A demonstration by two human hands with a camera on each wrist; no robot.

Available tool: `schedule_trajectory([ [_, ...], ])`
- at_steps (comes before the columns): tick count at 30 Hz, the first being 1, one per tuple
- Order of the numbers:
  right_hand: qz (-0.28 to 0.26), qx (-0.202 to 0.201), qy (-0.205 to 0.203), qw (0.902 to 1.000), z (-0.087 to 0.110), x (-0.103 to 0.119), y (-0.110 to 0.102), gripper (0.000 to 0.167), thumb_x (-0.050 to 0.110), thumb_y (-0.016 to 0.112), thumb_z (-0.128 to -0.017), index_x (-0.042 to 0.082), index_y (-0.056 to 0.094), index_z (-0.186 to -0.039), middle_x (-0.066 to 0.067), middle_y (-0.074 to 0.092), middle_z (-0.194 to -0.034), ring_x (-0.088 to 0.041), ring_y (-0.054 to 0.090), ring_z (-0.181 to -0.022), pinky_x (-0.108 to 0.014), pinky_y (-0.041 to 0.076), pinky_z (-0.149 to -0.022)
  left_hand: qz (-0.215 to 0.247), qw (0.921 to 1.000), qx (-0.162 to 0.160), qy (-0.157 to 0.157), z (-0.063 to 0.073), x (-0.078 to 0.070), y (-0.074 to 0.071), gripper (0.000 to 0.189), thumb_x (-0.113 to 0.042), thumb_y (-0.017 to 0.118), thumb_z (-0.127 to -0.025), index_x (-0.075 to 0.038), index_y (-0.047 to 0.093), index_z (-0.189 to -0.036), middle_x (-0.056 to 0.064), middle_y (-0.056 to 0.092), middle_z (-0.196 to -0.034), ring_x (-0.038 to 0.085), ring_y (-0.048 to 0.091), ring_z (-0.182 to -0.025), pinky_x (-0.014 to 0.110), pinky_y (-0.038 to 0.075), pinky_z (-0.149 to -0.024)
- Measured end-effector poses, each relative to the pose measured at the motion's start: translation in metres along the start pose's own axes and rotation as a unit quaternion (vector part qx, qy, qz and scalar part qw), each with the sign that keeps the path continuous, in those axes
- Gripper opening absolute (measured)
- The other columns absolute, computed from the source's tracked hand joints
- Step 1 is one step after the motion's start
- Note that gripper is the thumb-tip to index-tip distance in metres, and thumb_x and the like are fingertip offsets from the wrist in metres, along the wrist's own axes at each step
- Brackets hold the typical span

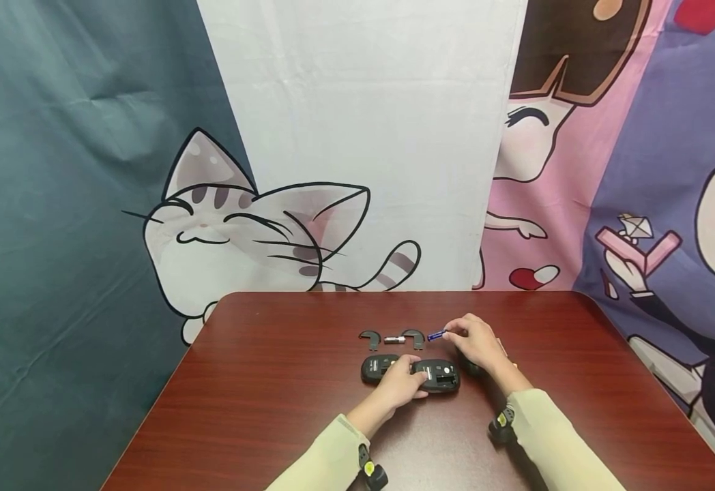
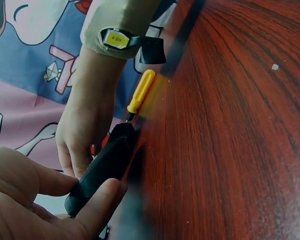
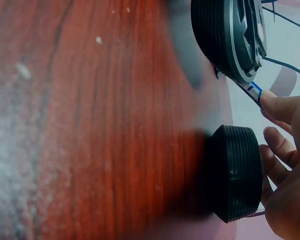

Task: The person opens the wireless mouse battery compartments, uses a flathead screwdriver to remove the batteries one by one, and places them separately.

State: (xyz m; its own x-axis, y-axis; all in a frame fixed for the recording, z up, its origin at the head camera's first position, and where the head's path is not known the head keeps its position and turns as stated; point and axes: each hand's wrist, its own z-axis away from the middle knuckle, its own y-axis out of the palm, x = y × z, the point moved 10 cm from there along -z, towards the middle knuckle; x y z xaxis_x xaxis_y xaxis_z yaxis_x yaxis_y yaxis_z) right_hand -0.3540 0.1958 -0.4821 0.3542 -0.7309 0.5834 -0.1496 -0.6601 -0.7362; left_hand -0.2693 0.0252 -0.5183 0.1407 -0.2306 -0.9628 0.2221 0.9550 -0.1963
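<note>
Two black computer mice lie underside up on the table. My left hand point(image 1: 399, 383) grips the right-hand mouse point(image 1: 445, 376), whose battery bay is uncovered, with thumb and fingers at its sides. The other mouse point(image 1: 374, 368) is partly hidden behind that hand. Beyond the mice, my right hand point(image 1: 477, 343) pinches a small blue battery point(image 1: 436, 335) by one end. A silver battery point(image 1: 394, 339) lies between two curved dark battery covers, the left cover point(image 1: 370, 337) and the right cover point(image 1: 415, 336).
A dark ribbed object point(image 3: 236, 175) stands below my right hand, partly hidden in the head view. A yellow-handled screwdriver point(image 2: 142, 92) shows beyond the gripped mouse in the left wrist view. The table's far edge point(image 1: 308, 293) meets a printed cloth.
</note>
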Motion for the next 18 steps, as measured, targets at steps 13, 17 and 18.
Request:
schedule_trajectory([
  [13,0.046,0.029,-0.015,0.9984,-0.006,-0.005,0.011,0.007,0.017,0.081,-0.085,0.014,0.077,-0.089,0.000,0.061,-0.085,-0.024,0.056,-0.086,-0.044,0.044,-0.074,-0.052,0.9986,-0.006,-0.002,-0.005,0.002,0.006,0.041,-0.007,0.063,-0.098,0.005,0.052,-0.136,0.026,0.056,-0.133,0.015,0.070,-0.074,0.024,0.061,-0.064],
  [17,0.089,0.048,-0.035,0.9942,-0.007,-0.001,0.013,0.007,0.017,0.081,-0.084,0.015,0.076,-0.088,-0.001,0.061,-0.089,-0.029,0.053,-0.095,-0.049,0.042,-0.077,-0.065,0.9978,-0.009,-0.006,-0.006,0.000,0.006,0.043,-0.008,0.064,-0.098,0.006,0.052,-0.137,0.025,0.058,-0.130,0.015,0.070,-0.074,0.024,0.061,-0.065],
  [18,0.098,0.053,-0.040,0.9930,-0.008,0.000,0.014,0.006,0.017,0.081,-0.084,0.015,0.076,-0.088,-0.001,0.060,-0.090,-0.030,0.052,-0.096,-0.049,0.041,-0.078,-0.068,0.9977,-0.008,-0.006,-0.006,0.000,0.006,0.044,-0.008,0.064,-0.097,0.006,0.052,-0.137,0.025,0.058,-0.131,0.015,0.070,-0.075,0.024,0.061,-0.065],
])
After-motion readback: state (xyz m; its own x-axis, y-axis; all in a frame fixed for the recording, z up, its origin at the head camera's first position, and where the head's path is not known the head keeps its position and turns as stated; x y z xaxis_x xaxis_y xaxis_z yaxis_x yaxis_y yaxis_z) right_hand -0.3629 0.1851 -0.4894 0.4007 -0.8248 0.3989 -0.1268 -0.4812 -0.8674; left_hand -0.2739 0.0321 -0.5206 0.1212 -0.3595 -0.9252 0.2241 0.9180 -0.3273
